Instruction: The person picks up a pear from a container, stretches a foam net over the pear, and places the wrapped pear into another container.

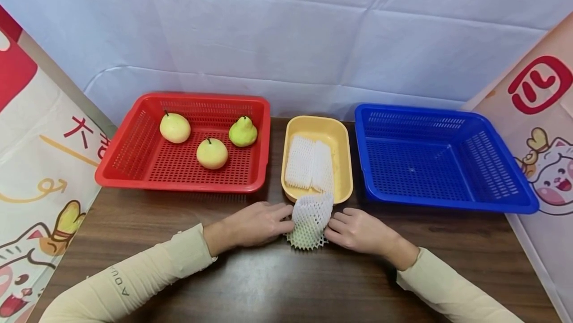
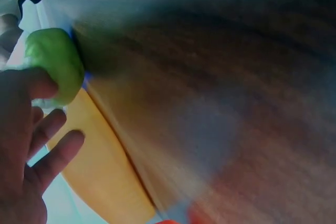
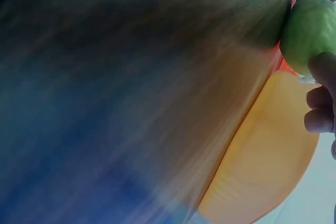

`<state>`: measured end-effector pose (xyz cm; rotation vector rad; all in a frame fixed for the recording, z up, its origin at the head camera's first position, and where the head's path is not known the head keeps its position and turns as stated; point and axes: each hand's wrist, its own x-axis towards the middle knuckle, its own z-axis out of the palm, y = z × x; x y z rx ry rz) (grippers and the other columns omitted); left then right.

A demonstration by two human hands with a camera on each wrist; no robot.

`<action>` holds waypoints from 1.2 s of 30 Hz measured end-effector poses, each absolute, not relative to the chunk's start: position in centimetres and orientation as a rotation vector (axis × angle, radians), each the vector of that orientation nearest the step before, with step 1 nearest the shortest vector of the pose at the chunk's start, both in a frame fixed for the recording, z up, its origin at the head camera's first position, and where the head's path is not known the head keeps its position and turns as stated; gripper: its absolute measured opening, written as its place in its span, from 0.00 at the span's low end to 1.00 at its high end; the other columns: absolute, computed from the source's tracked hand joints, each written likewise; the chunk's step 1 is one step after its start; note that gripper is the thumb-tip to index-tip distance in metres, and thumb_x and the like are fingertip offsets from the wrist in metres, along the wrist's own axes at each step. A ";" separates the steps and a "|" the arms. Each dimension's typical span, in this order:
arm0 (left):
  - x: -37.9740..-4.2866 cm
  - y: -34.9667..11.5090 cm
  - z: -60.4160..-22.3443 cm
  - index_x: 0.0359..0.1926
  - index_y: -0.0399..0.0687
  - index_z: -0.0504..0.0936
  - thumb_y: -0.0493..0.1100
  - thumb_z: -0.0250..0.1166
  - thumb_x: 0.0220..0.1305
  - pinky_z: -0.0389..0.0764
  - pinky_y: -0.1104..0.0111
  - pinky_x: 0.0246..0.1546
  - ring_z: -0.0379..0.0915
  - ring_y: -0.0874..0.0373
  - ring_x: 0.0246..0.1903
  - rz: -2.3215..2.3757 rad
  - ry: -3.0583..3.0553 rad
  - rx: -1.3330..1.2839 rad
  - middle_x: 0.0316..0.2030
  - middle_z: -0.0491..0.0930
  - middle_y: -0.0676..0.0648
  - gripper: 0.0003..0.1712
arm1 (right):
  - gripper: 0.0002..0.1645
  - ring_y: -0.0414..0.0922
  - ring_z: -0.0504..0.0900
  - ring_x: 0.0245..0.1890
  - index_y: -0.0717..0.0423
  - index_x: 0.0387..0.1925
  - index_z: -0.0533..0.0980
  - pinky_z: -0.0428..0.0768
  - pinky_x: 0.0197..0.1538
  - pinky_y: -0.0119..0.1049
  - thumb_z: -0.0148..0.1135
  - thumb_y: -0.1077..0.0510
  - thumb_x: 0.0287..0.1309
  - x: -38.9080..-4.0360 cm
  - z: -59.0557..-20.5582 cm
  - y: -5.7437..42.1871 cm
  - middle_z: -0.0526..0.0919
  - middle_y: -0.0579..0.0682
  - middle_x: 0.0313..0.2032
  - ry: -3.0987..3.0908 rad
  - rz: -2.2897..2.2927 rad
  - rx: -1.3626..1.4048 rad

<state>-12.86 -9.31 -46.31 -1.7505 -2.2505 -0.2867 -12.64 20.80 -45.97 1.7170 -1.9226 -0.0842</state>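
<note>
A left hand [image 1: 256, 223] and right hand [image 1: 361, 232], fingers [image 3: 319, 120] pinching opposite sides of a net [image 1: 315, 209], steadied it around a pear [image 3: 306, 31], presumably against rolling.

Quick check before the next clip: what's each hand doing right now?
Left hand: closed, pinching the left side of the white foam net at the green pear.
Right hand: closed, pinching the net's right side.
</note>
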 end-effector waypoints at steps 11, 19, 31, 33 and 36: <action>-11.9 -9.0 -46.5 0.34 0.52 0.73 0.60 0.70 0.64 0.78 0.70 0.33 0.74 0.64 0.36 -0.646 -2.498 -1.543 0.44 0.75 0.53 0.21 | 0.19 0.42 0.74 0.25 0.52 0.28 0.73 0.68 0.26 0.33 0.41 0.61 0.77 -12.7 -46.1 20.9 0.76 0.45 0.27 -1.926 -0.071 1.704; -11.4 -7.9 -46.0 0.62 0.46 0.71 0.51 0.79 0.55 0.78 0.73 0.43 0.74 0.65 0.40 -1.028 -2.782 -1.269 0.43 0.75 0.55 0.39 | 0.15 0.43 0.77 0.25 0.53 0.29 0.76 0.72 0.26 0.34 0.52 0.52 0.72 -12.8 -46.3 21.0 0.79 0.45 0.27 -1.937 0.120 1.701; -11.5 -7.6 -45.9 0.60 0.46 0.79 0.48 0.79 0.57 0.75 0.70 0.59 0.73 0.62 0.54 -1.086 -2.770 -1.302 0.55 0.74 0.51 0.32 | 0.26 0.42 0.85 0.35 0.53 0.43 0.81 0.83 0.35 0.38 0.60 0.34 0.68 -12.6 -46.9 21.2 0.85 0.46 0.39 -2.214 0.533 1.518; -11.5 -7.6 -46.0 0.60 0.45 0.78 0.47 0.79 0.57 0.72 0.69 0.62 0.72 0.61 0.58 -1.078 -2.752 -1.314 0.57 0.75 0.50 0.32 | 0.30 0.43 0.86 0.40 0.55 0.48 0.80 0.84 0.40 0.39 0.60 0.33 0.66 -12.4 -47.1 21.1 0.86 0.47 0.42 -2.313 0.616 1.467; -11.6 -7.5 -46.0 0.61 0.45 0.78 0.47 0.78 0.57 0.70 0.68 0.65 0.72 0.59 0.60 -1.062 -2.733 -1.324 0.57 0.77 0.50 0.32 | 0.35 0.44 0.86 0.44 0.56 0.55 0.77 0.84 0.44 0.40 0.61 0.31 0.63 -12.2 -47.1 21.1 0.86 0.49 0.46 -2.424 0.709 1.393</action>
